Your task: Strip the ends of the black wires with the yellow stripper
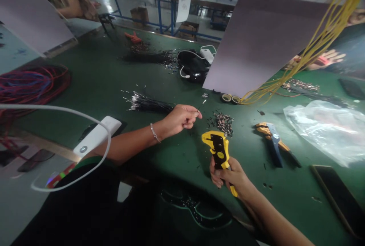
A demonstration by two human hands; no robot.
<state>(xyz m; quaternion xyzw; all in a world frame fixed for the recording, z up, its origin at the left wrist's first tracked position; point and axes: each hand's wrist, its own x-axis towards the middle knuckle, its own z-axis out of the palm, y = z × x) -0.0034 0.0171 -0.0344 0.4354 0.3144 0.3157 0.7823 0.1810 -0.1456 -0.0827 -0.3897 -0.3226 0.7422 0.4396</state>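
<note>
My left hand (184, 118) pinches a thin black wire (202, 105) whose pale tip points up and away from me. In my right hand (229, 173) is a yellow and black wire stripper (219, 148), its head turned to the left, with my fingers wrapped round the handles. Behind my left hand lies a bundle of black wires (154, 103) with bared silvery ends toward the left. A small heap of cut wire scraps (224, 123) sits just beyond the stripper's head. The far end of the pinched wire is hidden by my hand.
To the right rest an orange and blue wire stripper (274, 137), a clear plastic bag (327, 128) and a phone (336, 196). Yellow wires (313, 59) hang past a grey panel (259, 40). A white cable (107, 135) loops near my left arm. A co-worker's hand (327, 59) shows at right.
</note>
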